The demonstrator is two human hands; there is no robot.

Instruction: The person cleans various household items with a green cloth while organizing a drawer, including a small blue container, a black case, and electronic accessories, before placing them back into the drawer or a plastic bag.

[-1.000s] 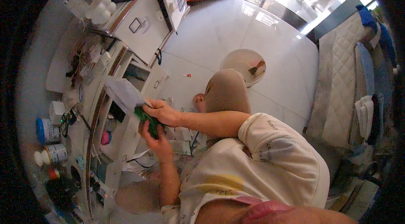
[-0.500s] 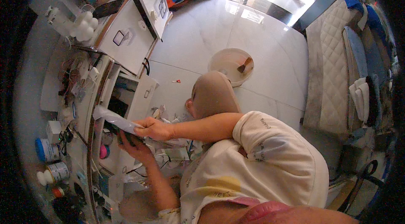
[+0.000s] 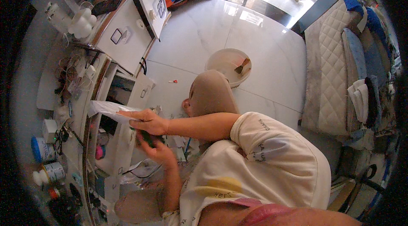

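My right hand [image 3: 148, 122] is closed at the near end of a long, flat white packet [image 3: 106, 109], its fingers stretched along it. The packet's far end reaches over the edge of the white cabinet [image 3: 91, 139], above an open compartment. Just below, my left hand [image 3: 159, 151] is wrapped around a dark green thing [image 3: 152, 139], whose kind I cannot make out. Inside the compartment, close to the hands, sits a small pink round thing [image 3: 100, 152].
White tubs, one with a blue lid [image 3: 37, 149], and tangled cables [image 3: 70, 75] lie on the cabinet top. A cabinet door [image 3: 142, 92] stands open. A round bin [image 3: 229, 58] with a brown piece inside is beyond my knee. A quilted sofa [image 3: 327, 64] stands at right.
My left hand has drawn back from the cabinet toward me with the dark green thing. My right hand and the packet have shifted slightly up and left.
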